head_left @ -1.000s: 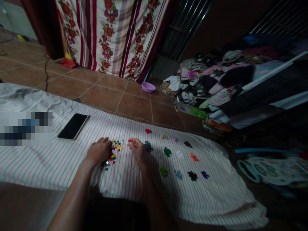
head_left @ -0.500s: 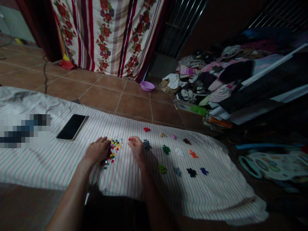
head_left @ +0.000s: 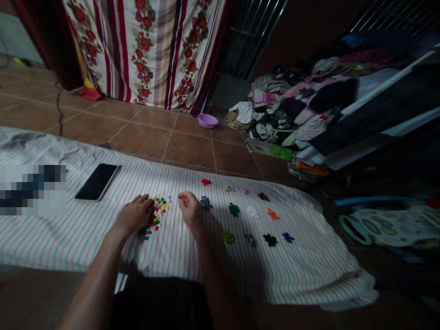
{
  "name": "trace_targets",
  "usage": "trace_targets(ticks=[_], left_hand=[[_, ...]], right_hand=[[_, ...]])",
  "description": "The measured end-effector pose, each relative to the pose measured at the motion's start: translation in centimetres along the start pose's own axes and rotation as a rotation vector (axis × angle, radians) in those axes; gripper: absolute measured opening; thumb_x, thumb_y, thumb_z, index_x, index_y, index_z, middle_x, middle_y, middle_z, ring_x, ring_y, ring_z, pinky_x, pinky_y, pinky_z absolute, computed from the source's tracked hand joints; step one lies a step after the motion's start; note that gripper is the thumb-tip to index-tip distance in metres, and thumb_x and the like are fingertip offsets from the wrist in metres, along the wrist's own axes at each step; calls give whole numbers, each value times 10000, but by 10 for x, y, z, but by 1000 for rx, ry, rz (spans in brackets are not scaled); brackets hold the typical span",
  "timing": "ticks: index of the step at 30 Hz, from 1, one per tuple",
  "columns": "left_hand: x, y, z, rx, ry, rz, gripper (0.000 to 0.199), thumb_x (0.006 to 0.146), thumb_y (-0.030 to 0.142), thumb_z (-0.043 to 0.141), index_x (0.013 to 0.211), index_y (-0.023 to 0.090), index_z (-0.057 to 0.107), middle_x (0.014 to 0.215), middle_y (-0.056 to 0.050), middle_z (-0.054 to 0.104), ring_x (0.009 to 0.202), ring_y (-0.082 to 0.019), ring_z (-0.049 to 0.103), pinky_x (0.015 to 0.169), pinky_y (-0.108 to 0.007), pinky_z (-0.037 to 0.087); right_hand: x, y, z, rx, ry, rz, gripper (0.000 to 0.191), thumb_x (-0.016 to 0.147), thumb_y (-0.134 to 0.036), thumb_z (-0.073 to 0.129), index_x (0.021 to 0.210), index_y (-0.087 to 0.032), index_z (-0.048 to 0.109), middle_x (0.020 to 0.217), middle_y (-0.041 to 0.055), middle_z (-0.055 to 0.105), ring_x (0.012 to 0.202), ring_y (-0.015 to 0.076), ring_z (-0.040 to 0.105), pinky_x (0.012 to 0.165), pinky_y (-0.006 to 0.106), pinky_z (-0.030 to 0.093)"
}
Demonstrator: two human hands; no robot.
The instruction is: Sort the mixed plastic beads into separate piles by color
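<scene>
A mixed pile of small coloured pieces (head_left: 160,210), mainly red, yellow, white and green, lies on a striped cloth (head_left: 165,256). My left hand (head_left: 134,213) rests palm down at the pile's left edge, fingers stretched out and partly covering some pieces. To the right of the pile, my right hand (head_left: 190,210) pinches a small red piece (head_left: 179,197) between thumb and fingertips. Just beyond that hand sits a dark grey cluster (head_left: 206,203). A red cluster (head_left: 205,182) lies farther back. The pieces are too small to make out their exact shape.
Single-colour clusters spread to the right, among them dark green (head_left: 234,209), orange (head_left: 273,214), lime (head_left: 228,237) and black (head_left: 270,239). A phone (head_left: 97,182) lies on the left. Beyond the cloth are a purple basin (head_left: 207,121) and heaped clothes (head_left: 275,105).
The whole view has shifted slightly. Both hands keep nearly the same place by the pile, and the red piece is still pinched in my right hand.
</scene>
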State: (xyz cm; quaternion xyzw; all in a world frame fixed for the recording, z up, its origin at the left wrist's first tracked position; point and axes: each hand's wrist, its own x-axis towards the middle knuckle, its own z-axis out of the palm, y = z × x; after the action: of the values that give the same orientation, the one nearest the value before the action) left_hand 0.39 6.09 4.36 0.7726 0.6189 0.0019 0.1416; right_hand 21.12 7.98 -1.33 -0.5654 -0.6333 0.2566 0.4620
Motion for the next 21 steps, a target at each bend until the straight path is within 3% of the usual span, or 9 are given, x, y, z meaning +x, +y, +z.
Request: trace_targets(ticks=[11, 15, 21], left_hand=[[3, -20, 20, -10, 65, 66, 465, 948, 295, 277, 1234, 206, 633, 1322, -108, 629, 1247, -228, 579, 1131, -394, 413], [4, -16, 17, 11, 19, 41, 506, 952, 311, 251, 1272, 170, 616, 1345, -132, 611, 1293, -257, 548, 1109, -395, 430], [5, -9, 7, -18, -9, 45, 477, 956, 291, 251, 1235, 185, 623, 1271, -127, 641, 1204, -250, 595, 1037, -398, 473]], right_hand=[[-12, -4, -9, -110, -10, -32, 229, 800, -100, 520, 937, -216, 663, 923, 23, 658, 806, 146, 641, 770, 261, 530], [-14, 1, -14, -115, 1, -28, 250, 780, -77, 506, 917, -220, 660, 917, 24, 666, 805, 144, 645, 778, 256, 533], [-6, -1, -24, -131, 57, 30, 193, 788, -117, 516, 882, -217, 652, 884, 34, 698, 808, 161, 670, 785, 271, 539]])
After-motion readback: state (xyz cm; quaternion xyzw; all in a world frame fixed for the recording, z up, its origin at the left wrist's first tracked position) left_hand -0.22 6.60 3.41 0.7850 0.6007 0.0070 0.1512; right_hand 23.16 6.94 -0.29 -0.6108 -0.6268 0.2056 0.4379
